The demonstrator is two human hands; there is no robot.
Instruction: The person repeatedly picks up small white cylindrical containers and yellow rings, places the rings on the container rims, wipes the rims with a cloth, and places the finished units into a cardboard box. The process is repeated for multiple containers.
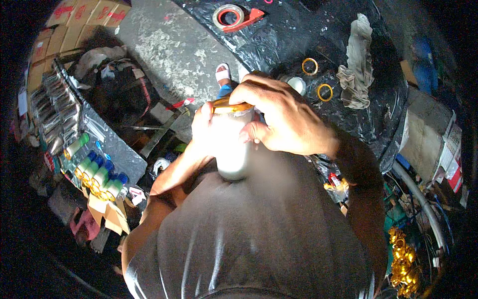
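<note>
In front of my chest is a white cylindrical container (233, 149), brightly lit, its top end tilted away from me. A shiny gold ring-shaped rim (233, 106) sits on that far end. My left hand (201, 130) is closed around the container's left side, with its fingertips near the rim. From the right, my right hand (291, 118) grips the top end, fingers bent over the gold rim and thumb against the container's side. Its palm side is hidden. Two loose gold rings, one nearer (325, 92) and one farther (309, 66), lie beyond my right hand.
Black plastic sheeting (298, 30) covers the table ahead, bearing a red tape dispenser (230, 18), crumpled cloth (359, 60) and a white round piece (297, 85). Several capped cylinders (102, 174) stand on the left bench. Gold rings (403, 264) hang in a bunch at lower right.
</note>
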